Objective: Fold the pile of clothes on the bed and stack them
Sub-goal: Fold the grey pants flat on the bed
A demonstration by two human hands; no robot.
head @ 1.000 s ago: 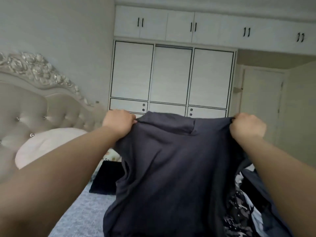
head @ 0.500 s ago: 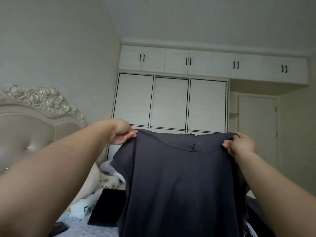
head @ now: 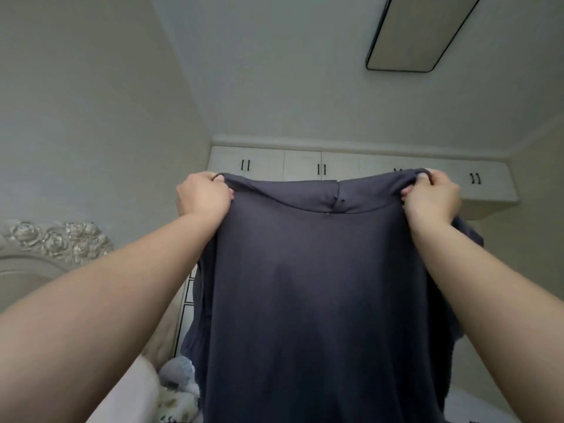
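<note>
A dark grey T-shirt (head: pixel 317 294) hangs full length in front of me, held up high by its two shoulders. My left hand (head: pixel 204 196) grips the left shoulder seam, fingers closed on the cloth. My right hand (head: pixel 430 196) pinches the right shoulder the same way. The collar sags between the hands. The shirt's hem runs out of the frame at the bottom. The pile of clothes on the bed is hidden behind the shirt and below the view.
An ornate padded headboard (head: pixel 52 248) stands at the left, with a pillow (head: pixel 134 392) and a small soft toy (head: pixel 178 372) below it. White wardrobe cabinets (head: pixel 302 167) line the far wall. A flat ceiling lamp (head: pixel 421 32) is overhead.
Both hands have raised the shirt much higher, and my view has tilted up toward the ceiling. The bed and the other clothes have dropped out of sight.
</note>
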